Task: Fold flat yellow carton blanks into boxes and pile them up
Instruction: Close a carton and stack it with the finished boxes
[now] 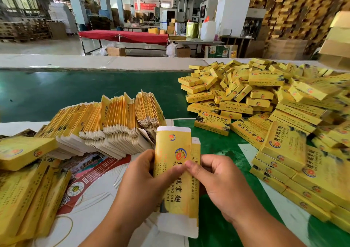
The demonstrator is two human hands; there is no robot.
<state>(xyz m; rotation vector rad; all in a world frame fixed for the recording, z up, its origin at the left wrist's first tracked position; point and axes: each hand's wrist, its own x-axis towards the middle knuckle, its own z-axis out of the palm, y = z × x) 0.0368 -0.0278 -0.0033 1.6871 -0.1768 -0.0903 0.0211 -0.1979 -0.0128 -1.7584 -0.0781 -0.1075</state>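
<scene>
Carton blank [175, 172] pinched by left hand [144, 182] and right hand [221, 182] (fingertips hidden behind).

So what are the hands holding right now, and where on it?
One flat yellow carton, gripped by both hands around its middle: left hand on its left edge, right hand on its right edge.

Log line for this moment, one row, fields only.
step: opening blank | left hand: grips carton blank | right hand: pinches its edge | blank stack: left | folded box pile: right
</scene>
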